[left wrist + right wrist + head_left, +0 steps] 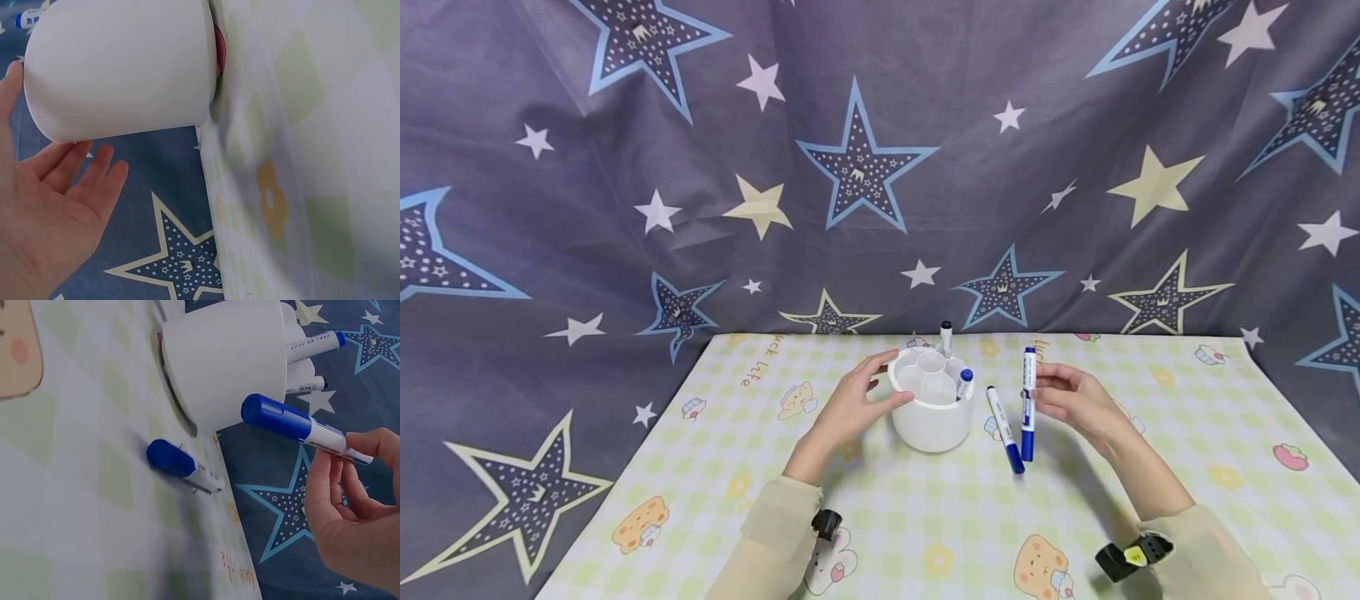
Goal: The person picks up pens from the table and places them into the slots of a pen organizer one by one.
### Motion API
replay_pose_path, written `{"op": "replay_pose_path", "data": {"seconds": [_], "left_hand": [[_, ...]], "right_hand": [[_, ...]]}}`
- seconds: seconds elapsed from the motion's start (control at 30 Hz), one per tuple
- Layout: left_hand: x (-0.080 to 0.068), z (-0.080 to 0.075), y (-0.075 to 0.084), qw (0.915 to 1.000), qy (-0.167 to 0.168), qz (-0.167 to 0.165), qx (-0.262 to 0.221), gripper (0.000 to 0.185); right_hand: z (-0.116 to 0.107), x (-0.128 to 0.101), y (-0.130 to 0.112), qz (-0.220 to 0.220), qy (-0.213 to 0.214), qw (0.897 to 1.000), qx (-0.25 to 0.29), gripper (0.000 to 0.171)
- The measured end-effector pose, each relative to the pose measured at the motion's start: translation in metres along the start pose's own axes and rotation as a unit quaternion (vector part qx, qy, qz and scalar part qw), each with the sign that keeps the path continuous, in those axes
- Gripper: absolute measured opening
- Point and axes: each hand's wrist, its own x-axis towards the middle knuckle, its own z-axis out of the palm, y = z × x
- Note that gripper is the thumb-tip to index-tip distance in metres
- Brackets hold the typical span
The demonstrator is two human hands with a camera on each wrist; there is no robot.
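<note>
- Star-printed grey-blue cloth [865, 167] hangs as backdrop and drapes under a pale green-and-yellow checked mat [925, 508] with cartoon bears and flowers.
- White round pen holder [931, 408] stands upright on the mat, near centre, toward the far edge; several compartments visible inside.
- Holder contents: one black-capped marker [946, 337] upright at the 12 o'clock side of the rim; one blue-capped marker [964, 383] leaning at about 3 o'clock in the holder.
- Left hand [853, 408], at 9 o'clock of the holder: fingers spread and only lightly bent, cupping the holder's wall. Thumb tip appears to touch the side; index reaches the rim. Left wrist view shows the palm open beside the white wall [119, 69], the other fingers [94, 172] just off it.
- Right hand [1075, 404], at 3 o'clock of the holder, apart from it: pinches a blue marker [1027, 404] between thumb and fingertips at its white barrel. This marker is off the mat, near vertical, blue cap pointing down in the head view. Right wrist view confirms the pinch on the barrel [312, 428] with fingers [334, 481] curled round it.
- Second loose blue marker [1004, 429] lies flat on the mat between holder and held marker, cap toward 5 o'clock; just beside the held one, contact cannot be told.
- Both forearms in beige sleeves [775, 533]; a black wrist device [1131, 554] sits on the right one.
</note>
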Motion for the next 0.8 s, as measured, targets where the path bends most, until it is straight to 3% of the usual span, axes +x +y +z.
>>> {"op": "replay_pose_path", "data": {"seconds": [0.47,0.8], "left_hand": [[-0.002,-0.003,0.002,0.9986,0.04,0.004,-0.035,0.043],[-0.002,-0.003,0.001,0.9973,0.04,-0.009,-0.06,0.053]], "right_hand": [[0.01,-0.004,-0.011,-0.028,0.012,0.999,0.034,0.028],[0.016,-0.003,-0.017,-0.039,0.019,0.998,0.041,0.027]]}}
